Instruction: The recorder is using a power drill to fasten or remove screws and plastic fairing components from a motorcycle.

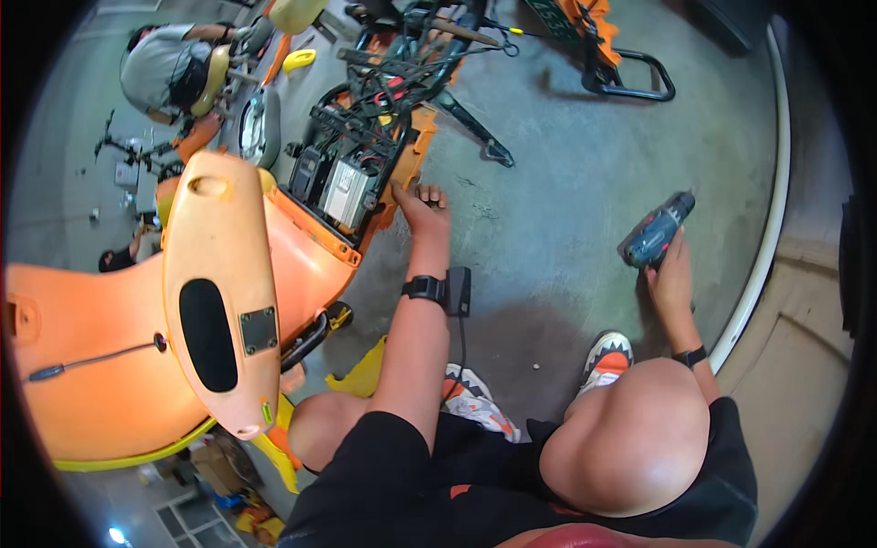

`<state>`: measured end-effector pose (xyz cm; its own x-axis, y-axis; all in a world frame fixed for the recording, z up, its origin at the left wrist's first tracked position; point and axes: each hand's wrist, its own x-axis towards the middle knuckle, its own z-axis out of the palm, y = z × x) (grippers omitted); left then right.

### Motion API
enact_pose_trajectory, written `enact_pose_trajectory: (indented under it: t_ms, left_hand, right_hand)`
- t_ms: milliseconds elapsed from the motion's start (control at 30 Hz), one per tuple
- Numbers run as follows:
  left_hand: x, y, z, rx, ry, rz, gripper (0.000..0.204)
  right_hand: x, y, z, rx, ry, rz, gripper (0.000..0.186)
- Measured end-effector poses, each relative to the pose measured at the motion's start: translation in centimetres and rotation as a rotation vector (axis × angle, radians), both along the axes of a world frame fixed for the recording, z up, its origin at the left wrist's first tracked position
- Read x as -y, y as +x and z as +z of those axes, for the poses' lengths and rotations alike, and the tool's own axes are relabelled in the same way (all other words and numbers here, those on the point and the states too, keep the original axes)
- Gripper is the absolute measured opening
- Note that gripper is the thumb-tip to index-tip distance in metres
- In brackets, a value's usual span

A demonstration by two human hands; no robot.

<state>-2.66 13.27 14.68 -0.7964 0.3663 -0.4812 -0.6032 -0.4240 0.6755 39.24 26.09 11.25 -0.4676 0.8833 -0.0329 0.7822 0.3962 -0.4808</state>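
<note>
A scooter with orange body panels (315, 242) stands at my left, its inner frame and wiring (379, 100) laid bare. My left hand (426, 208) is palm up beside the orange side panel, thumb close to its edge. The fingers curl inward over something small and dark that I cannot make out. Down at the right, my right hand (671, 274) grips a dark teal cordless drill (658, 228), whose chuck points up and away from me. A silver metal box (348, 194) sits inside the scooter's open body, near my left hand.
A long-handled screwdriver (91, 358) lies across the orange bodywork. Another person (174, 73) works at the upper left. An orange part with a black bar (639, 78) stands at the far right. A white pipe (781, 173) runs along the right wall. Yellow panels (364, 367) lie near my left leg.
</note>
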Motion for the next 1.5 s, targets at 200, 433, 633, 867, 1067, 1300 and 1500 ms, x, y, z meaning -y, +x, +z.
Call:
enact_pose_trajectory:
  t_ms: [200, 433, 633, 867, 1067, 1300, 1500]
  left_hand:
    - [-4.0, 5.0, 2.0, -0.329, -0.376, -0.285, 0.035]
    - [-12.8, 3.4, 4.1, -1.076, -0.744, -0.433, 0.059]
    - [-15.6, -3.9, 1.8, -1.152, -1.135, -0.467, 0.074]
    - [-15.0, -1.0, 1.4, -0.871, -0.561, -0.527, 0.072]
    - [-14.1, -2.2, 3.8, -0.881, -0.623, -0.607, 0.072]
    - [-13.4, -2.4, 4.6, -0.859, -0.602, -0.742, 0.075]
    - [-15.8, -1.9, 3.3, -0.556, -0.297, -0.592, 0.029]
  right_hand:
    - [-0.2, -1.3, 1.1, 0.084, -0.101, -0.061, 0.097]
    - [-0.1, -0.4, 0.7, 0.087, -0.098, -0.083, 0.097]
    - [-0.3, -0.7, 0.7, 0.035, -0.028, -0.025, 0.098]
    - [-0.2, 0.7, 0.4, 0.111, -0.058, -0.047, 0.098]
    - [-0.3, -0.8, 0.9, 0.123, -0.088, -0.038, 0.098]
    - [-0.3, -0.7, 0.9, 0.126, -0.089, -0.041, 0.097]
    - [-0.6, -0.4, 0.8, 0.092, -0.066, -0.055, 0.095]
